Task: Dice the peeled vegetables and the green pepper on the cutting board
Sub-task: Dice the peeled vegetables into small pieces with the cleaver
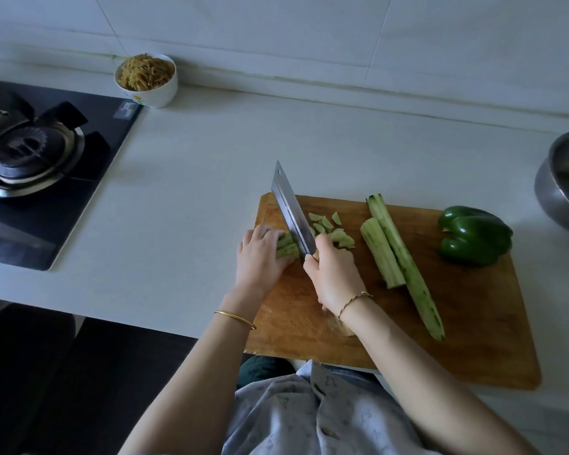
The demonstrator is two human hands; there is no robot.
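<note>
Curled left fingers clamp peeled strips beside the cleaver right fingers grip.

Single view: head camera, worn on you, wide-angle. It faces forward and steeply down over your chest onto the counter. Close range: board fills lower centre-right; your left hand and right hand meet at the knife near frame centre. Your forearms enter from the bottom edge. Stove at left edge, pot cut by right edge, wall across top.
</note>
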